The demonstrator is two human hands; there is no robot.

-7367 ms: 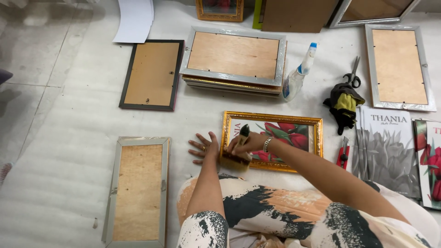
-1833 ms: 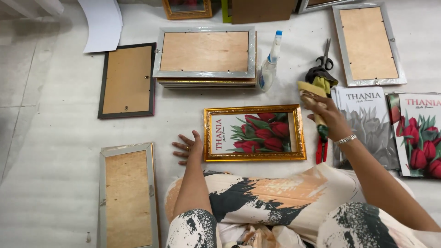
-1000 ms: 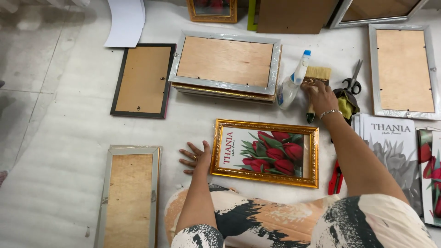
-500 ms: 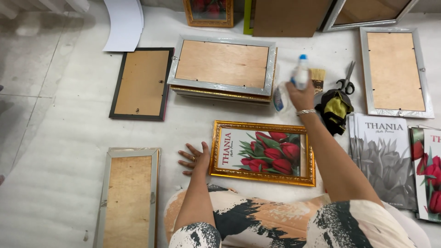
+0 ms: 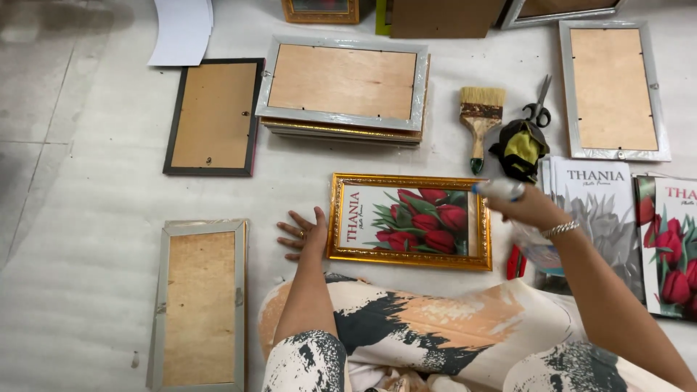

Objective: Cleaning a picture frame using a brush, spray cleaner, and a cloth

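Paintbrush [image 5: 480, 120] beside scissors [image 5: 539, 105]; stacked frames [image 5: 343, 91] behind; black frame [image 5: 212, 116] left.

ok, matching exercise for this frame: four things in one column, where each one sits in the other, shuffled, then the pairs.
Things:
1. spray bottle
2. paintbrush
3. gold frame with tulip print
4. scissors

Places:
A. lying flat right of the stack of frames, bristles away from the person
B. held in the right hand
C. above the dark and yellow cloth
D. on the floor, its left edge under the left hand

Pairs: 1-B, 2-A, 3-D, 4-C
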